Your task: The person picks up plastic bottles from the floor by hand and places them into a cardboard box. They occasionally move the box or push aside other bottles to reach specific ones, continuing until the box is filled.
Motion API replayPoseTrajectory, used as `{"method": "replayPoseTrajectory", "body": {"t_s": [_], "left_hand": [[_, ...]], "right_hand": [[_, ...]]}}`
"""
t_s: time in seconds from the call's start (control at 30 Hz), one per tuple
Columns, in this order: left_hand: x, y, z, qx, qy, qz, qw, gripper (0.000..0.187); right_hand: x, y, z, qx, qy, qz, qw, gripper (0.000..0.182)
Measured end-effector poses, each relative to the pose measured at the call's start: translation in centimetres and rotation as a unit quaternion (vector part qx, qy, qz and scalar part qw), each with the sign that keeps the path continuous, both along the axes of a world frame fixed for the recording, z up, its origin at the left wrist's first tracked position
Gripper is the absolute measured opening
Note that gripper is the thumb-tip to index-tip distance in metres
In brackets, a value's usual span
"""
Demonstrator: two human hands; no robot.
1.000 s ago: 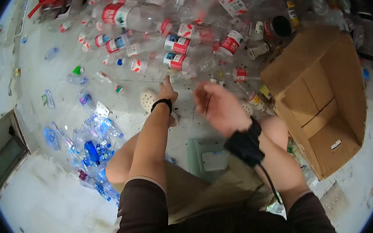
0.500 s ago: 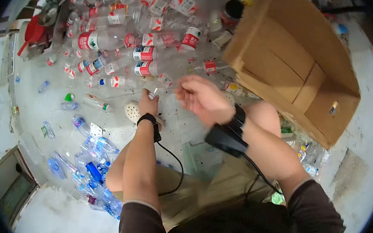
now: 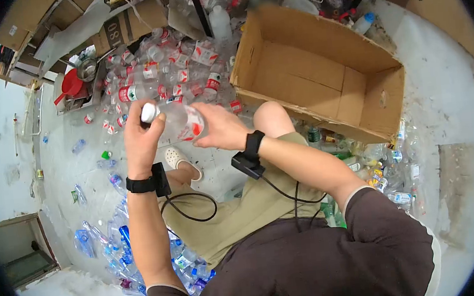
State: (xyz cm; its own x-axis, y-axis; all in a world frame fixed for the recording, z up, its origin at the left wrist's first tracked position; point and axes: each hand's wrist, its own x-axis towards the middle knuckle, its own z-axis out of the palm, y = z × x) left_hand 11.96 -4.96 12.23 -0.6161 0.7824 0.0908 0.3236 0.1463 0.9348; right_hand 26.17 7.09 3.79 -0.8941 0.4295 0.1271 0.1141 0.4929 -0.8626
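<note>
A clear plastic bottle [image 3: 176, 119] with a white cap and red marks on its side lies sideways between my two hands. My left hand [image 3: 142, 139] is closed around the neck end, with thumb and fingers at the white cap [image 3: 149, 112]. My right hand [image 3: 220, 125] grips the other end of the bottle, near the red-marked part. Just beyond my hands lies a heap of clear bottles with red labels [image 3: 129, 93]. Below the bottle shows my white clog [image 3: 176, 155].
An open cardboard box [image 3: 316, 77] stands at the right, tilted toward me. Blue-tinted bottles [image 3: 112, 248] lie at my left, mixed bottles [image 3: 400, 181] at my right. A red scoop [image 3: 72, 85] sits far left beside a metal pot [image 3: 87, 69].
Both hands have come together on a capped bottle, held up closer to me. My view has tilted upward, showing more cardboard at the back.
</note>
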Motion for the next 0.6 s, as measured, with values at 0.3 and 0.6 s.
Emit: {"method": "replayPoseTrajectory", "body": {"t_s": [0.3,0.6], "left_hand": [[-3.5,6.3,-12.5,0.022,-0.120,-0.014,0.992,0.038],[-5.2,10.0,-18.9,-0.088,-0.123,-0.129,0.980,0.034]], "right_hand": [[5.5,18.4,-2.8,-0.332,0.130,-0.204,0.912,0.041],[1.7,27.0,-17.7,-0.403,-0.288,-0.340,0.800,0.026]]}}
